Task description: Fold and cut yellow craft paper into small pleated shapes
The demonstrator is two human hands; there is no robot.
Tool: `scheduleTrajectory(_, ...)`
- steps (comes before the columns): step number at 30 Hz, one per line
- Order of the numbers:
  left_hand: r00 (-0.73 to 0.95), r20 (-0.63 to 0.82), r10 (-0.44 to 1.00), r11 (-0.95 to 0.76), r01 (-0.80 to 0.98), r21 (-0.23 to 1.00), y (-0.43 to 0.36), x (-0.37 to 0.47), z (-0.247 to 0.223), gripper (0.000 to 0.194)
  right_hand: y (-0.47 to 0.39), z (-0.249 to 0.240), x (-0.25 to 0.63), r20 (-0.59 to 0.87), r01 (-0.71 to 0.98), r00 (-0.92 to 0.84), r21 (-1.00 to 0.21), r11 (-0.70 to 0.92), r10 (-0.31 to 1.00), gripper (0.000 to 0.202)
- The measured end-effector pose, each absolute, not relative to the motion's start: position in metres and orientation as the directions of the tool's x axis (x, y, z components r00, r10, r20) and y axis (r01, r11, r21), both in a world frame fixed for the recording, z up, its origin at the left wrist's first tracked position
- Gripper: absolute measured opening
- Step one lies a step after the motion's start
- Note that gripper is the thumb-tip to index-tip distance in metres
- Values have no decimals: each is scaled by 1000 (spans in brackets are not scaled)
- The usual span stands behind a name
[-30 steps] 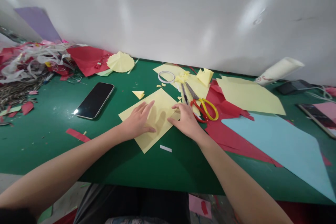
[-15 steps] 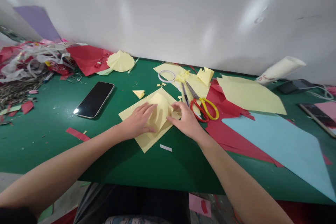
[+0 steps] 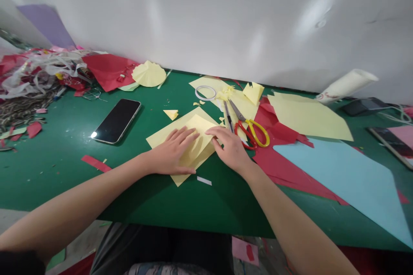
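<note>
A square yellow sheet (image 3: pixel 158 136) lies at an angle on the green table, with a smaller yellow paper (image 3: pixel 200 125) on top of it. My left hand (image 3: pixel 171 150) rests flat on the papers, fingers spread. On the other side, my right hand (image 3: pixel 230 148) has its fingers bent together at the smaller paper's right edge and grips it. Scissors (image 3: pixel 253 132) with red and yellow handles lie right of my right hand, beside a pen (image 3: pixel 228 116). A small folded yellow piece (image 3: pixel 171 114) sits behind the sheet.
A phone (image 3: pixel 116 121) lies at left, near a heap of scraps (image 3: pixel 41 73). Behind is a tape roll (image 3: pixel 205 93). Red paper (image 3: pixel 274 129), a blue sheet (image 3: pixel 348 176) and a paper roll (image 3: pixel 346 85) are at right. Green table (image 3: pixel 135 206) edge in front.
The bulging smaller paper has been pressed flatter. My left hand has spread out and lowered onto it, and my right hand's fingers have closed at its right edge.
</note>
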State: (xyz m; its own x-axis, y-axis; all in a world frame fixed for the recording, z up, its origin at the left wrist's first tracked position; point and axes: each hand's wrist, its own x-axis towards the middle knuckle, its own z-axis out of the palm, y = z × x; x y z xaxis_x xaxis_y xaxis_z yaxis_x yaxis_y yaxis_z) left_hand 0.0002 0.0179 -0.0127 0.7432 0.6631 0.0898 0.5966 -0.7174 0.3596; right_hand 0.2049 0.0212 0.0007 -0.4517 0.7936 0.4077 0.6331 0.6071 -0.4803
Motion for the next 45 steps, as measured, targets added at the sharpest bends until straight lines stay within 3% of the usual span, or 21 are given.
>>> scheduleTrajectory(3,751,87,655,-729,598,334,16,1,-12,81,21,2,207,432,692,-449,-386,610,783,23)
scheduleTrajectory(9,775,226,590,-805,546,231,21,0,-15,35,10,12,206,386,693,-561,-264,671,732,16)
scheduleTrajectory(14,813,279,510,-860,480,174,27,-6,-10,32,1,24,202,300,640,-602,-373,672,740,10)
scheduleTrajectory(21,782,368,503,-864,457,210,33,-9,-14,32,7,33,207,209,653,-539,-509,561,816,9)
scheduleTrajectory(27,848,348,400,-916,367,160,25,-3,-14,27,7,34,205,90,547,-593,-684,483,800,14)
scheduleTrajectory(35,884,355,306,-952,294,88,18,1,-9,26,8,28,204,-15,531,-547,-779,333,837,14)
scheduleTrajectory(41,843,377,385,-916,400,41,19,-7,-8,29,8,25,205,-81,563,-430,-803,197,899,15)
scheduleTrajectory(45,827,326,459,-888,435,148,16,-4,-6,23,5,22,200,-198,524,-409,-850,52,891,16)
